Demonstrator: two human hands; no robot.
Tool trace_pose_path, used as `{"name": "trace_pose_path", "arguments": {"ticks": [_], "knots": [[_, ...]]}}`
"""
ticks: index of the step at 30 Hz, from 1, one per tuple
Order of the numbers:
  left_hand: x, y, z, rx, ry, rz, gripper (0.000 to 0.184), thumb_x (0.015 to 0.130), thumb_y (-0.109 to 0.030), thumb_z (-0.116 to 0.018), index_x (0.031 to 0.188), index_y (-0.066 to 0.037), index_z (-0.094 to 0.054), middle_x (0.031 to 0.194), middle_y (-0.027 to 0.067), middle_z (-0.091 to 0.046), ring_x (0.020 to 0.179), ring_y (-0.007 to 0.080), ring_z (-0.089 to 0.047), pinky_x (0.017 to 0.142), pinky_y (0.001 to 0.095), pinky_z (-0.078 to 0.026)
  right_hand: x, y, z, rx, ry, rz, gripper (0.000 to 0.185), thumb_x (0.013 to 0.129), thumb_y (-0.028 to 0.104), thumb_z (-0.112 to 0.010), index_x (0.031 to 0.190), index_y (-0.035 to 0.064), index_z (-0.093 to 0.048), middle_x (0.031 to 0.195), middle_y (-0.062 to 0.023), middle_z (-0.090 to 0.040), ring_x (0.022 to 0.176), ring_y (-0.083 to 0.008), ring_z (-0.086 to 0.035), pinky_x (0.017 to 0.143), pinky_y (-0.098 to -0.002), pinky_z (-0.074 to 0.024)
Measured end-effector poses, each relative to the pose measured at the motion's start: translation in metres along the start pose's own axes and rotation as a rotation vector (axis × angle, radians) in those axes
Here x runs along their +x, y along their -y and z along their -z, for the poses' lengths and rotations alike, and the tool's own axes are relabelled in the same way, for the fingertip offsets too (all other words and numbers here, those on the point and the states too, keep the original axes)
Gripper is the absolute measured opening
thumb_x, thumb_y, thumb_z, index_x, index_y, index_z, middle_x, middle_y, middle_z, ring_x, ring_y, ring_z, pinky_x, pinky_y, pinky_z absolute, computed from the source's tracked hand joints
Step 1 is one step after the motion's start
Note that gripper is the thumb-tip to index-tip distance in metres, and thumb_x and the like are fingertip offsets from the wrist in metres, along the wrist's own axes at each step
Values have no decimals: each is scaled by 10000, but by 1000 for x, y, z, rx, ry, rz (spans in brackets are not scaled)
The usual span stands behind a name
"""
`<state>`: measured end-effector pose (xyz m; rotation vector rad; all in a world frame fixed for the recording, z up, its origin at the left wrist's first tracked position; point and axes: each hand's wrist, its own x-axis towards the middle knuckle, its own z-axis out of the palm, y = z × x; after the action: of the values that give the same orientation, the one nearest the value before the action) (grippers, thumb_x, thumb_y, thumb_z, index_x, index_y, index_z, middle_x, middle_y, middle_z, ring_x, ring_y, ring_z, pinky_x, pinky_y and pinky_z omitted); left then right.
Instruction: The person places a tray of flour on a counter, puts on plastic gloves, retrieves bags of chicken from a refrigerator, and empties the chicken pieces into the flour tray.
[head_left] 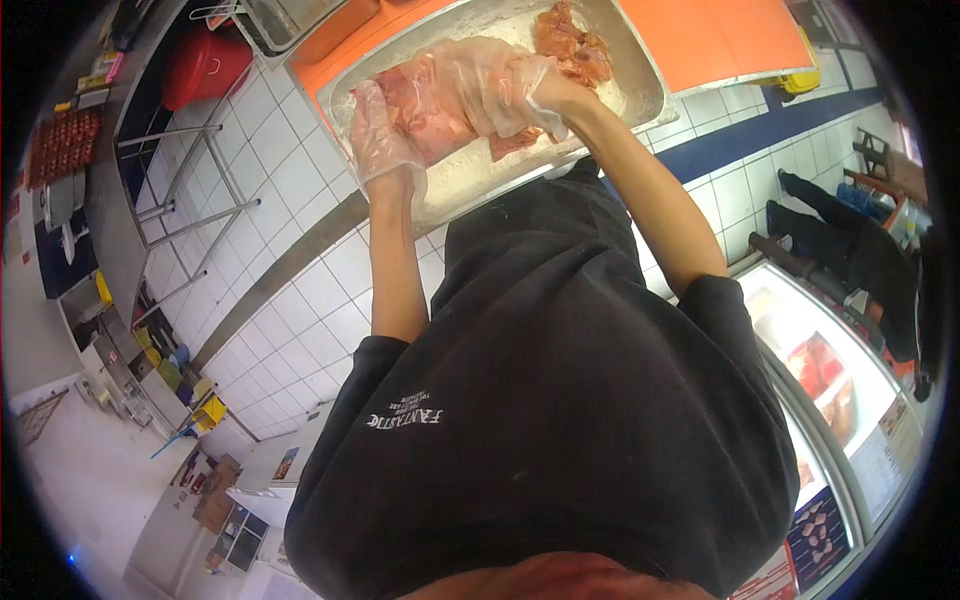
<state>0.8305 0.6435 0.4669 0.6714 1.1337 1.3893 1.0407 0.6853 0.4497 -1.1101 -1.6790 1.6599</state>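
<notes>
A clear plastic bag (475, 85) with raw pinkish meat (425, 115) lies over a metal tray (665, 100) dusted with pale flour-like powder. My left hand (385, 140), in a clear loose glove, closes on the bag's left side. My right hand (556, 92), also gloved, grips the bag's right end; its fingertips are partly hidden by plastic. Reddish-brown coated meat pieces (572, 45) rest in the tray's far right corner. Another piece of meat (513, 145) lies on the powder below the bag.
The tray stands on an orange counter (715, 35). To the left are a red bucket (205, 68), a metal-legged table (205, 130) and egg trays (62, 150). A lit display case (810, 350) is at right. Beyond it is another person in dark clothing (850, 235).
</notes>
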Motion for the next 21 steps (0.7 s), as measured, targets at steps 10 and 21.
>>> {"name": "trace_pose_path", "arguments": {"ticks": [10, 21], "knots": [[0, 22, -3, 169, -60, 78, 476, 1057, -447, -631, 1313, -47, -639, 1197, 49, -682, 1051, 153, -647, 861, 306, -556, -7, -33, -20, 310, -193, -60, 382, 813, 204, -744, 1168, 67, -701, 1012, -140, -724, 928, -273, -680, 804, -388, -542], [-9, 31, 2, 182, 359, 167, 662, 969, -207, -784, 1492, -28, -419, 1301, 79, -652, 1130, 162, -645, 950, 312, -547, -31, -3, 7, -707, -191, 84, 374, 880, 337, -694, 1147, 82, -753, 1093, -183, -750, 1038, -346, -703, 900, -435, -545]]}}
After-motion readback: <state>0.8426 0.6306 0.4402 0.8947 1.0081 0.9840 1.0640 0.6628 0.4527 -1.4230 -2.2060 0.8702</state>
